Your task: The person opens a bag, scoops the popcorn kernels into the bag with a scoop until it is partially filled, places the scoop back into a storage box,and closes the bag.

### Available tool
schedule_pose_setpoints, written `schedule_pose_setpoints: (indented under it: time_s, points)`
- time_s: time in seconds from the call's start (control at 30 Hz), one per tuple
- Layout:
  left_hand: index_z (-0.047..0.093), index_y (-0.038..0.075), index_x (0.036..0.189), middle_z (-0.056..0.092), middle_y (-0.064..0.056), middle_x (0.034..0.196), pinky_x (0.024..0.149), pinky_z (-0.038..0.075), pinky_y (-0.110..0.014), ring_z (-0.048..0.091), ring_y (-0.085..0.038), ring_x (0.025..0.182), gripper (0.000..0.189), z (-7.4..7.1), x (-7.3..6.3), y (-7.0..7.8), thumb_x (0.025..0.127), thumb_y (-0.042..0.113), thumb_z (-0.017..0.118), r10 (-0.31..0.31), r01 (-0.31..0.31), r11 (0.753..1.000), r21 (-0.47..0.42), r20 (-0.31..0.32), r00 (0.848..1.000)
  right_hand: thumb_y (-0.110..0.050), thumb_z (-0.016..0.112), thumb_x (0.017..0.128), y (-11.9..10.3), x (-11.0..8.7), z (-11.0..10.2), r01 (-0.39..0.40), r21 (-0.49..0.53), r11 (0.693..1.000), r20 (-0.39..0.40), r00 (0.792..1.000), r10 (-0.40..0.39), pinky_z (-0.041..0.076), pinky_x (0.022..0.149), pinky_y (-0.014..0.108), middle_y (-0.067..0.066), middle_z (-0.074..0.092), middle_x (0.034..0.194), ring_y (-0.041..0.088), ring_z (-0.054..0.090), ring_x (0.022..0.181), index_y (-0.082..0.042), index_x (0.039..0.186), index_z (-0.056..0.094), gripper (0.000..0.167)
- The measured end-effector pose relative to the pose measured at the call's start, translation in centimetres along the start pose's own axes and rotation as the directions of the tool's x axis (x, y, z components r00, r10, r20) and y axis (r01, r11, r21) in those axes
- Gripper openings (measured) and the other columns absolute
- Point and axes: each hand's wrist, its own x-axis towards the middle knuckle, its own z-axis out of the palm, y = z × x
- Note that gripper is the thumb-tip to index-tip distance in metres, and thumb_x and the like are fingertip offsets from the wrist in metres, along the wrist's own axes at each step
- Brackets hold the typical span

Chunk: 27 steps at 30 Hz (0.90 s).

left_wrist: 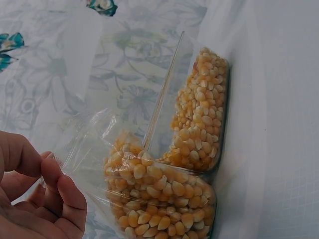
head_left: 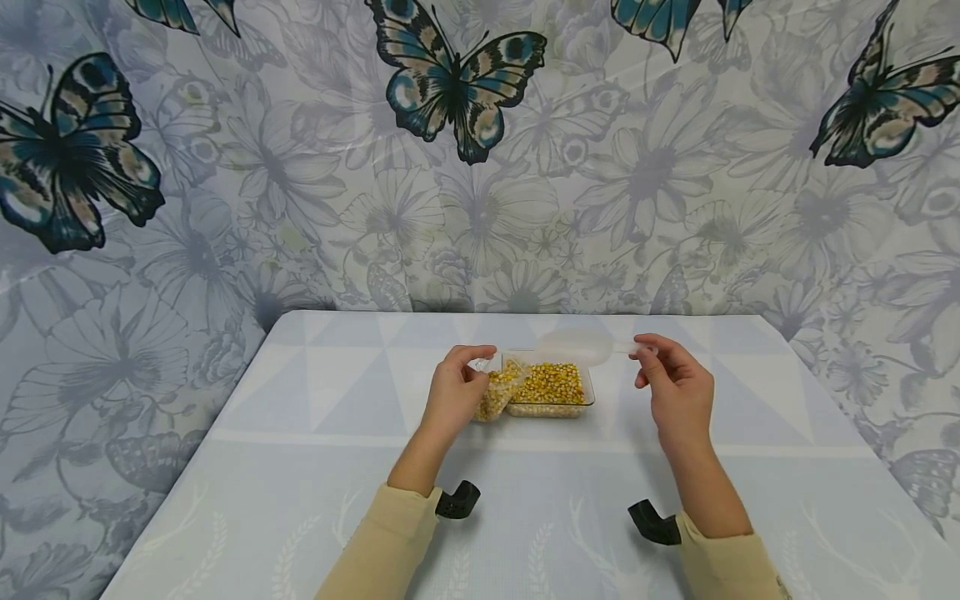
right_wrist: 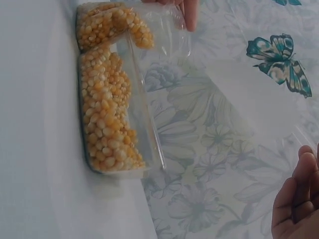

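Observation:
My left hand (head_left: 457, 385) pinches the top of a clear plastic bag (left_wrist: 159, 199) partly filled with yellow corn kernels. The bag leans at the left end of a clear rectangular container (head_left: 551, 410), overlapping its rim. Corn kernels (right_wrist: 107, 109) fill much of the container, heaped unevenly in the wrist views. To the right, my right hand (head_left: 681, 392) pinches the thin clear handle of a translucent white paddle-shaped utensil (head_left: 576, 345). Its broad blade hovers beyond the container's back right side, above the table. In the right wrist view the blade (right_wrist: 254, 99) looks bare.
The container stands on a table (head_left: 337, 500) with a pale patterned cover. Behind the table's far edge hangs a floral cloth (head_left: 495, 233) with teal butterflies. Black curved pieces (head_left: 457, 500) stick out from both sleeve cuffs.

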Motion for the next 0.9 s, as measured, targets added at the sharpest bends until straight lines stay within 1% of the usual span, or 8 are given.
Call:
schedule_pose_setpoints:
  time_s: [0.1,0.2,0.3,0.4,0.6,0.77,0.9]
  points:
    - [0.071,0.017,0.122,0.064,0.003,0.119,0.054,0.036,-0.021,0.043,-0.015,0.067,0.044,0.0,0.0,-0.1,0.088,-0.004,0.051,0.002,-0.002,1.000,-0.004,-0.001,1.000,-0.015,0.067,0.094,0.7,0.2,-0.1,-0.035,-0.007,0.999,-0.004,0.999,0.035,0.044,0.052,0.015,-0.005,0.069,0.082,0.008,0.055,0.056,-0.002,0.113,0.072,0.023]
    - [0.071,0.019,0.120,0.064,0.004,0.119,0.053,0.035,-0.022,0.043,-0.015,0.066,0.045,0.0,0.0,-0.2,0.088,-0.004,0.050,0.001,-0.001,1.000,-0.014,0.002,1.000,-0.018,0.068,0.095,1.6,0.4,-0.1,-0.106,-0.026,0.994,0.016,0.994,0.106,0.043,0.051,0.016,-0.008,0.069,0.083,0.007,0.055,0.057,-0.005,0.113,0.072,0.023]
    - [0.071,0.020,0.121,0.064,0.004,0.120,0.053,0.035,-0.022,0.042,-0.015,0.065,0.045,0.0,0.0,-0.3,0.088,-0.004,0.050,-0.002,0.002,1.000,-0.020,0.006,1.000,-0.020,0.067,0.095,2.6,0.5,-0.1,-0.182,-0.050,0.982,0.058,0.981,0.185,0.039,0.050,0.017,-0.010,0.069,0.085,0.006,0.055,0.058,-0.007,0.115,0.071,0.024]
    - [0.071,0.020,0.121,0.064,0.004,0.120,0.053,0.035,-0.022,0.042,-0.015,0.065,0.045,0.0,0.0,-0.3,0.088,-0.004,0.050,-0.001,0.001,1.000,-0.019,0.007,1.000,-0.021,0.065,0.097,3.5,0.6,0.0,-0.234,-0.078,0.969,0.104,0.965,0.242,0.039,0.051,0.018,-0.011,0.068,0.086,0.006,0.054,0.059,-0.007,0.118,0.070,0.026]
    - [0.071,0.019,0.121,0.064,0.003,0.121,0.053,0.036,-0.022,0.043,-0.016,0.066,0.045,-0.1,-0.2,-0.2,0.089,-0.004,0.050,0.003,-0.003,1.000,-0.017,0.010,1.000,-0.024,0.063,0.098,5.1,0.2,0.6,-0.281,-0.165,0.945,0.164,0.937,0.308,0.051,0.063,0.022,-0.014,0.067,0.086,0.007,0.053,0.061,-0.009,0.122,0.067,0.029]
    - [0.071,0.021,0.121,0.064,0.004,0.120,0.052,0.035,-0.022,0.042,-0.016,0.065,0.045,-0.2,-0.3,-0.3,0.089,-0.003,0.050,0.004,-0.004,1.000,-0.017,0.012,1.000,-0.024,0.060,0.100,6.1,-0.1,0.9,-0.299,-0.198,0.934,0.223,0.914,0.340,0.051,0.065,0.022,-0.013,0.065,0.086,0.006,0.051,0.062,-0.008,0.124,0.065,0.030]
    - [0.071,0.020,0.121,0.064,0.004,0.120,0.052,0.035,-0.022,0.042,-0.016,0.065,0.044,-0.3,-0.4,-0.3,0.089,-0.003,0.050,0.010,-0.010,1.000,-0.023,0.014,1.000,-0.023,0.059,0.100,6.3,-0.4,1.0,-0.298,-0.209,0.931,0.244,0.906,0.345,0.050,0.064,0.023,-0.013,0.064,0.085,0.005,0.051,0.062,-0.005,0.126,0.064,0.031]
